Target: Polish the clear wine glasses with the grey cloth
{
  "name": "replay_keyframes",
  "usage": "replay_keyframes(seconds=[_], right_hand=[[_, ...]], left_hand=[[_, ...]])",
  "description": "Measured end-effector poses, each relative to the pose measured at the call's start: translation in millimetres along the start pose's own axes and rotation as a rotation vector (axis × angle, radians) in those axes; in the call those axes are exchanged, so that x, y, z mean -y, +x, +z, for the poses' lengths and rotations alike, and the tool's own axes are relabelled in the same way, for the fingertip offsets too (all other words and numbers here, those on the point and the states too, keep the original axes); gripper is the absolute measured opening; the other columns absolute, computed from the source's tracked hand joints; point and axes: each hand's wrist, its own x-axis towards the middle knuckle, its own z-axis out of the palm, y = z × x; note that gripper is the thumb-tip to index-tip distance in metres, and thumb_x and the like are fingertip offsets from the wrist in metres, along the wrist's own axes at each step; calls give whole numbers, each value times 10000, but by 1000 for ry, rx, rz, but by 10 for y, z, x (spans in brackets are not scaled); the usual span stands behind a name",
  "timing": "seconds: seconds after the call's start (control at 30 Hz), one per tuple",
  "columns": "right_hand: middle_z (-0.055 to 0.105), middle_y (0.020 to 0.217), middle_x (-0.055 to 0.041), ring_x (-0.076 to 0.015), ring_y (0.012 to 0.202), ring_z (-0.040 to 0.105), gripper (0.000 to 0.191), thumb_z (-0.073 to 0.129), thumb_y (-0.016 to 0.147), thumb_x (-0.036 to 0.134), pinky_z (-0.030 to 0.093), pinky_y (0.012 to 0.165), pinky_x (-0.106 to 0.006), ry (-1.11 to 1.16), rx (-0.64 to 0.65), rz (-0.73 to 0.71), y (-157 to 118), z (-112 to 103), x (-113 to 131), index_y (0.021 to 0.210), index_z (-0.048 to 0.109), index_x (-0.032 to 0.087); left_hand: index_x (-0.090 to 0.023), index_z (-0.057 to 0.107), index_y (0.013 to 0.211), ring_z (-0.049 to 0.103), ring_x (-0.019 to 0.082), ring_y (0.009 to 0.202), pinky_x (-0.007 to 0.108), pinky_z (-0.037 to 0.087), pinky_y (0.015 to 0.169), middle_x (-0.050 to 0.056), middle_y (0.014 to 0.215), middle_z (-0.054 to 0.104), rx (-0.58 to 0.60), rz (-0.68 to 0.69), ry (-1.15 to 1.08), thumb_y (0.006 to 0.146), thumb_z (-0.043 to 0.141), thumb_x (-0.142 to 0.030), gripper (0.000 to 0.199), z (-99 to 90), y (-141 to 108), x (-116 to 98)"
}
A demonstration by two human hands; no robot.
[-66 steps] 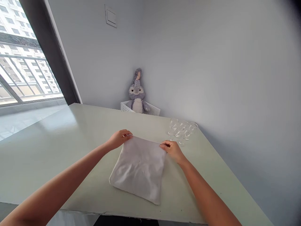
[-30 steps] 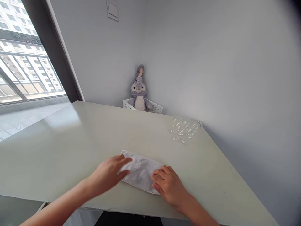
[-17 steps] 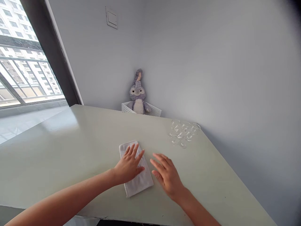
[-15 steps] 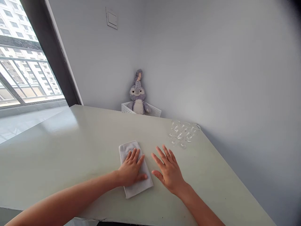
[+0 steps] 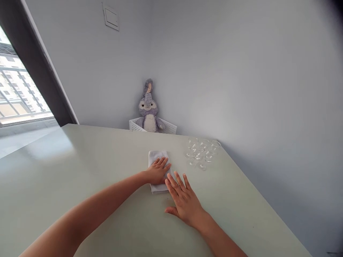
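left hand [image 5: 157, 171] flat on folded cloth [image 5: 158, 157]; right hand [image 5: 183, 201] beside.

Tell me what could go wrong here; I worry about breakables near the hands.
The clear glass cups stand in a cluster just right of the folded white cloth; a sideways sweep of the right hand might knock them. The left hand presses flat on the cloth, which could slide on the glossy table.

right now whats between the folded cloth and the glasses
Nothing: in the head view, only bare table lies between the cloth and the glasses. The left hand lies flat on the cloth.
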Motion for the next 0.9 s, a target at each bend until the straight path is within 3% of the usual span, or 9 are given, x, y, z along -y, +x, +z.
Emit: replay_keyframes(seconds=[0.13, 0.23, 0.4, 0.5, 0.57, 0.67, 0.77, 0.9], right_hand=[[158, 1444, -121, -314, 1319, 76, 715, 367, 821, 553, 157, 1029, -549, 33, 25, 13, 12, -15, -17, 1367, 212, 119], [168, 1441, -123, -319, 1318, 70, 730, 389, 810, 558, 160, 1023, -562, 38, 36, 34, 12, -11, -59, 1367, 211, 121], [197, 1432, -135, -326, 1315, 80, 747, 401, 802, 565, 169, 1014, -563, 7, 28, 80, -7, -9, -139, 1365, 212, 113], [285, 1398, -129, -323, 1298, 154, 676, 415, 813, 536, 202, 1002, -545, 17, 23, 94, -19, -5, -159, 1339, 287, 130], [431, 1297, -121, -292, 1232, 301, 520, 426, 840, 461, 280, 963, -495, 54, 13, 121, -28, 20, -157, 1259, 412, 154], [604, 912, -71, -190, 883, 528, 223, 414, 870, 296, 411, 749, -343, 133, 12, 201, -52, 97, -140, 915, 597, 178], [508, 610, -12, -112, 551, 446, 332, 372, 878, 262, 328, 502, -246, 149, -17, 234, -88, 190, -113, 602, 535, 176], [362, 464, 31, -78, 403, 261, 455, 327, 894, 312, 172, 417, -245, 149, -41, 215, -122, 251, -63, 477, 445, 174]], left_hand=[[-112, 223, 1366, 10, 302, 1324, 454, 71, 1045, 193, 1440, 60, -12, -28, -26, 765, 226, -685, 830, -35, 337, 195], [-116, 234, 1364, 27, 312, 1323, 458, 69, 1038, 190, 1441, 68, -15, -106, -50, 733, 224, -723, 875, -96, 456, 441], [-114, 235, 1364, 56, 334, 1318, 464, 56, 1025, 201, 1436, 106, -33, -394, -16, 740, 205, -717, 868, -212, 239, 1120], [-124, 234, 1364, 68, 357, 1310, 478, 82, 1009, 206, 1436, 105, -35, -615, -1, 749, 209, -703, 845, -285, -194, 1601], [-118, 257, 1352, 92, 363, 1302, 490, 103, 994, 210, 1427, 140, -65, -757, 30, 763, 214, -679, 814, -329, -597, 1887], [-105, 304, 1322, 188, 380, 1259, 509, 158, 961, 211, 1375, 264, -115, -891, 86, 767, 186, -678, 807, -372, -1313, 2211], [-125, 334, 1308, 222, 381, 1245, 490, 189, 953, 173, 1367, 299, -134, -1043, 116, 752, 139, -701, 824, -374, -2072, 2417], [-117, 314, 1324, 222, 390, 1249, 518, 218, 923, 179, 1385, 286, -148, -1241, 145, 696, 64, -748, 925, -343, -2950, 2533]])
